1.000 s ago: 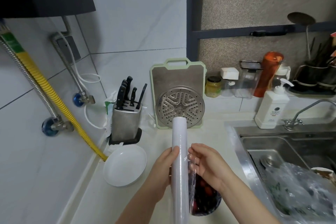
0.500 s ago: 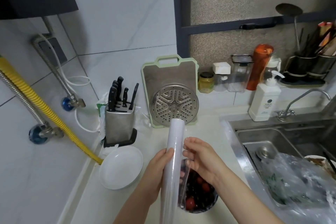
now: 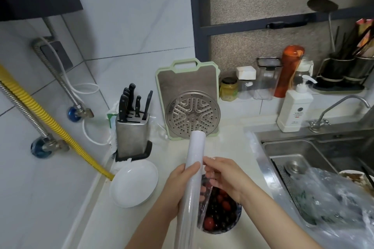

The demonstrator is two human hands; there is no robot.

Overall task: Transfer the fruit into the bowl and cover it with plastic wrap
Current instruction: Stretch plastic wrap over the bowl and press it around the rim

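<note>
- Holding the plastic wrap roll [image 3: 192,180] upright, our left hand [image 3: 178,188] is curled round it.
- Our right hand [image 3: 224,178] pinches the loose film edge just beside the roll.
- Fruit [image 3: 220,208] already sits in the bowl [image 3: 234,222], directly below both hands on the worktop [image 3: 228,147].
- We judge the transfer done; covering has barely begun.

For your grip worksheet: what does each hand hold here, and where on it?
Left hand grips the plastic wrap roll mid-length; right hand pinches the film's loose edge.
</note>
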